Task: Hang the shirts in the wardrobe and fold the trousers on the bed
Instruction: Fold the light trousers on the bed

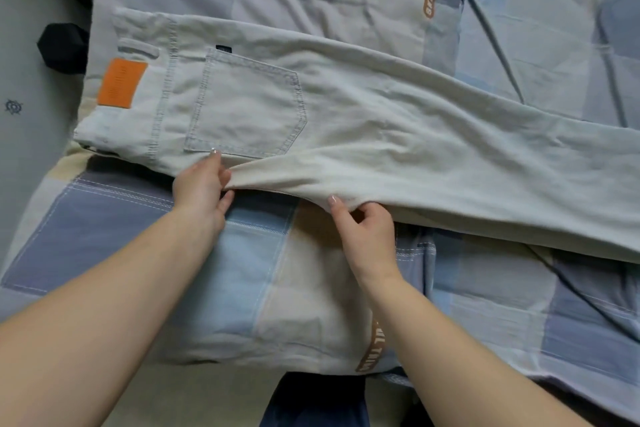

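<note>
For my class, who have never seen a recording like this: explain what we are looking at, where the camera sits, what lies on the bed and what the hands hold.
There is no machine here, only a person's two bare arms. The single picture comes from a camera worn on the person's head, looking down. A pair of pale grey cotton trousers with an orange rectangular waistband patch lies flat across a blue, grey and cream checked bedspread. The left hand and the right hand each pinch the trousers' near edge, lifting it slightly. No shirts or wardrobe are in view.
</note>
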Tool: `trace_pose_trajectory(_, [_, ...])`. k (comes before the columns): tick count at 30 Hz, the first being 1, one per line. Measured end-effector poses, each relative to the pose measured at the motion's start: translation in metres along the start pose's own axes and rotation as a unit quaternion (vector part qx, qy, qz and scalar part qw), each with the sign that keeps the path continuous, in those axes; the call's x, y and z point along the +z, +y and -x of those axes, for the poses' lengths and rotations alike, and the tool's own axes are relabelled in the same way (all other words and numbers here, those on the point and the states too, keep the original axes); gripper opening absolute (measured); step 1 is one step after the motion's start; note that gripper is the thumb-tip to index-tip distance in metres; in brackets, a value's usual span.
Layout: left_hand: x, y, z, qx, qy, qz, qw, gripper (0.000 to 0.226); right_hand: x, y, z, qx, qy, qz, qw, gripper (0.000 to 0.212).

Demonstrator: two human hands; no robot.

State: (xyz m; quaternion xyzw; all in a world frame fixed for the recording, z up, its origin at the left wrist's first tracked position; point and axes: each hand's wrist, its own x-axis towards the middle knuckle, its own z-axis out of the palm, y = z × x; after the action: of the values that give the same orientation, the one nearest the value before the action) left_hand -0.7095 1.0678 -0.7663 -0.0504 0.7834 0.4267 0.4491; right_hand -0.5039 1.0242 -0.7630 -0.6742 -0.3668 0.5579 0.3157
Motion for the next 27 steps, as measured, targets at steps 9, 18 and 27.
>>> trace_pose_trajectory(9, [-0.061, 0.052, -0.054, 0.21, 0.227, -0.102, 0.945, 0.045, 0.013, 0.017, 0.013, 0.294, -0.131, -0.093, 0.942, 0.033])
trace_pose_trajectory(18, [-0.081, 0.07, -0.06, 0.125, 0.088, 0.067, 0.986, 0.029, 0.005, 0.04, 0.031, 0.238, -0.096, -0.018, 0.966, 0.017])
trace_pose_trajectory(27, [-0.073, 0.046, -0.046, -0.064, -0.056, 0.116, 0.99, 0.03, -0.001, 0.041, 0.035, 0.226, -0.097, -0.009, 0.969, 0.009])
